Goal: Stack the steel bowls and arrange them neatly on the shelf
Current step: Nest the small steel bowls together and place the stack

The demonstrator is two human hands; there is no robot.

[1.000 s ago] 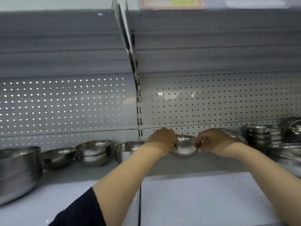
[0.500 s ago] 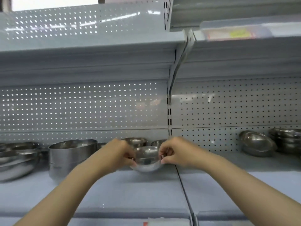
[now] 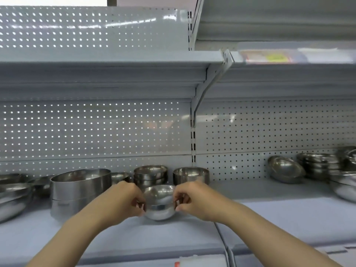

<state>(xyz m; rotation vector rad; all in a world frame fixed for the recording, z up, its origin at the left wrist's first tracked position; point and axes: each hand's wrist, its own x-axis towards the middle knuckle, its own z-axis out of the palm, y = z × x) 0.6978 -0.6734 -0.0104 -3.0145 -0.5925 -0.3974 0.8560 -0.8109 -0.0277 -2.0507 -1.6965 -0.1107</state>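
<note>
Both hands held a small round shiny steel bowl (image 3: 159, 202) by its rim at the middle of the pale grey metal shelf (image 3: 134, 237). The left hand (image 3: 123, 201) and the right hand (image 3: 194, 201) each had its grip curled onto an opposite side. A stack of steel bowls (image 3: 150, 175) stood just behind.

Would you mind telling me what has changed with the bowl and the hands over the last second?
The small bowl, gripped throughout by the left hand and right hand, was carried leftward along the shelf, now in front of the stacked bowls. Neither grip changed.
</note>
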